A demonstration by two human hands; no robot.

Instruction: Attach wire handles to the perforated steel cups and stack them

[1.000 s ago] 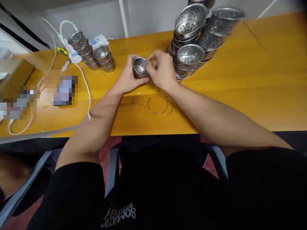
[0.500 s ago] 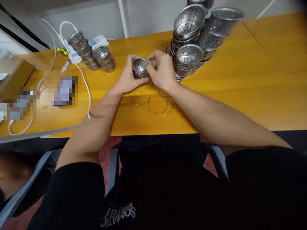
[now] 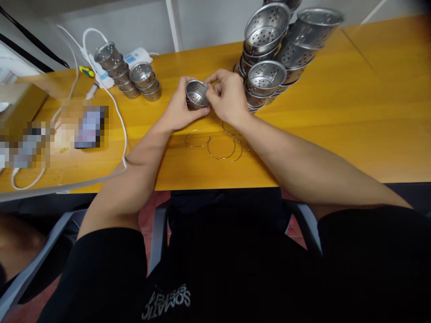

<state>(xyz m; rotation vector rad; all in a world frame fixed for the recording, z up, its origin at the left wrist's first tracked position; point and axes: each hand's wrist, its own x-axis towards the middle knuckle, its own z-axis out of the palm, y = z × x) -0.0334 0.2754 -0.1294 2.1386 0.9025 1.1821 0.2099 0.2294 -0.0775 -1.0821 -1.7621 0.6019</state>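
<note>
A small perforated metal cup (image 3: 196, 93) is tilted toward me above the table, its inside showing. My left hand (image 3: 180, 107) wraps round its left and near side, thumb along the front. My right hand (image 3: 229, 96) pinches at the cup's right rim with thumb and fingers; whether something thin is between them I cannot make out. Nearer to me, several thin wire rings (image 3: 221, 148) lie loose on the wood, partly beneath my right forearm. Just beyond my right hand rise stacks of larger perforated cups (image 3: 266, 78).
Two shorter stacks of perforated cups (image 3: 145, 80) stand at the back left, beside a white power strip (image 3: 104, 80). A white cable (image 3: 117, 107) loops along the left of the yellow wooden table (image 3: 363, 116). A blurred phone (image 3: 90, 127) and a cardboard box (image 3: 25, 110) are farther left.
Both hands stay on the cup in nearly the same pose. Only a slight shift of the view shows.
</note>
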